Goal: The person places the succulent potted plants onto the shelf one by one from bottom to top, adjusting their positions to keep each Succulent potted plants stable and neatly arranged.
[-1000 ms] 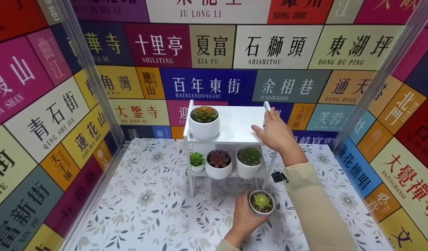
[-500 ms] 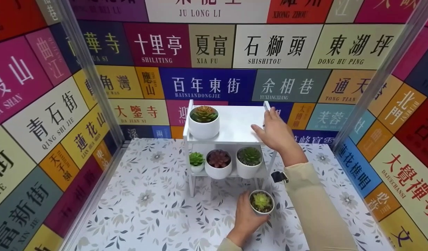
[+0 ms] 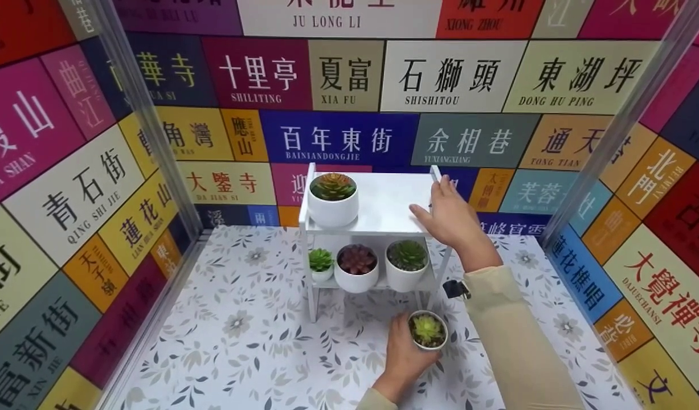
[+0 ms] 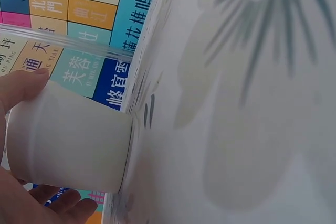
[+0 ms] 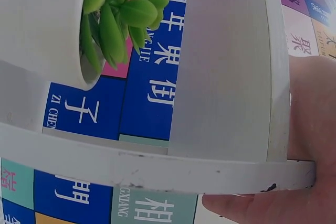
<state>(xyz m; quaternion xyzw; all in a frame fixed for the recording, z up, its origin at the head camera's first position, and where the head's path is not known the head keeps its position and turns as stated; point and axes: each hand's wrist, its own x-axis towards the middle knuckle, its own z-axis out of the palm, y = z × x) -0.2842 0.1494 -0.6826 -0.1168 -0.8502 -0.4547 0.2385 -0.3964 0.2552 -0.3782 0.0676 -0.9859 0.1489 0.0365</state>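
My left hand [image 3: 403, 353] grips a small white pot holding a light green succulent [image 3: 428, 329] on the patterned table, in front of a white two-tier plant stand [image 3: 383, 196]. In the left wrist view, thumb and fingers sit on opposite sides of the pot [image 4: 73, 137], whose base is right at the tabletop. My right hand [image 3: 456, 225] holds the stand's upper right side. Its thumb lies inward over the top shelf, and the right wrist view shows a finger [image 5: 226, 205] on the outer side of the white frame [image 5: 157, 174].
A large potted succulent [image 3: 333, 199] stands at the top shelf's left. Below it are a small bright green plant [image 3: 321, 263], a dark red one [image 3: 357, 267] and a dark green one [image 3: 407, 265]. Sign-covered walls [image 3: 338, 136] enclose the floral tabletop [image 3: 241, 324] on three sides.
My left hand has shifted very slightly about the pot, which stays almost in place. The right hand and the stand have not visibly moved.
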